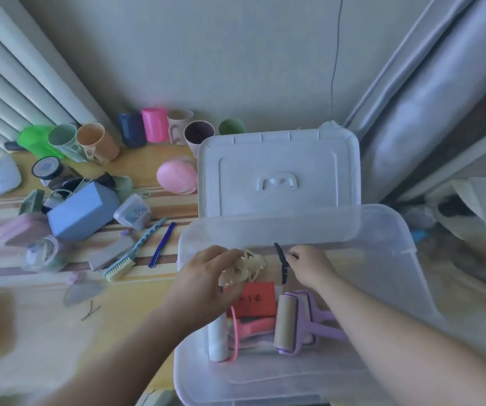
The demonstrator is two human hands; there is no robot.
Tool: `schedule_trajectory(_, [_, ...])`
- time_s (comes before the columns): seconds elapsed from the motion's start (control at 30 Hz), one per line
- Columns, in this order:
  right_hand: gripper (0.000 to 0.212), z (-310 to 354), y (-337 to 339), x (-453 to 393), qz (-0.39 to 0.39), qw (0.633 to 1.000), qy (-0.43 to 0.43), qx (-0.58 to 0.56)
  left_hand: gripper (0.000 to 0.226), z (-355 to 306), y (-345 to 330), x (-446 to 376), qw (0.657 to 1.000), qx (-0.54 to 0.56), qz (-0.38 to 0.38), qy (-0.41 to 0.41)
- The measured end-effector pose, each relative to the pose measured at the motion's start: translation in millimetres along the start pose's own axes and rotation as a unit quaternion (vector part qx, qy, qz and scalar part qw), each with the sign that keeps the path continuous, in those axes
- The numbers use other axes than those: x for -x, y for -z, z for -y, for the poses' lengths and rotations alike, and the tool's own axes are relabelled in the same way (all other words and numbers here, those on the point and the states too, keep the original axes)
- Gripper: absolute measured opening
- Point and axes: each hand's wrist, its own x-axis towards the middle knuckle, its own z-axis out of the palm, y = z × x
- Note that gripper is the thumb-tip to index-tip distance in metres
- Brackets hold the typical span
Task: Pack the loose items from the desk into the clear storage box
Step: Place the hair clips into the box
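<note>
Desk (pixel 136 291); hair claw (pixel 243 268) in left hand (pixel 206 281)

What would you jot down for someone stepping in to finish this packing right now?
Left hand: holding a cream claw clip over the clear box.
Right hand: pinching a dark clip over the box.
Already inside: purple lint roller, white tube, red card, pink piece.
The lid is off, behind the box.
Left on the desk: cups, blue box, brush, blue pen, hairpin, pink case, more.
</note>
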Motion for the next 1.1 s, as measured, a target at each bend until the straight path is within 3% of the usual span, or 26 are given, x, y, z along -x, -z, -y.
schedule_trajectory(0.37, [0.018,36,-40,-18,-0.067,0.98,-0.109,-0.15,0.049,-8,-10,-3,0.998,-0.037,0.023,0.049])
schedule_trajectory(0.47, [0.023,29,-36,-18,-0.038,0.98,-0.118,-0.157,0.05,-7,-14,-8,0.996,-0.059,0.047,0.054])
schedule_trajectory(0.57, [0.035,21,-18,-13,0.019,0.99,-0.081,-0.117,0.056,-5,-23,-17,0.992,-0.068,0.086,0.066])
schedule_trajectory(0.7, [0.036,21,25,14,0.005,0.997,0.032,-0.073,0.059,-9,-35,-31,0.985,-0.041,0.137,0.096])
schedule_trajectory(0.83, [0.032,34,53,60,0.148,0.971,0.138,-0.128,0.06,-18,-56,-49,0.983,-0.027,0.176,0.053])
schedule_trajectory(0.93, [0.036,28,50,68,0.127,0.974,0.167,-0.09,0.065,-27,-69,-60,0.978,-0.01,0.205,0.032])
schedule_trajectory(1.03, [0.035,15,43,57,0.091,0.985,0.108,-0.097,0.072,-29,-75,-62,0.98,0.046,0.183,0.061])
schedule_trajectory(1.1, [0.025,5,39,49,0.074,0.983,0.028,-0.163,0.069,-23,-73,-60,0.984,0.057,0.148,0.077])
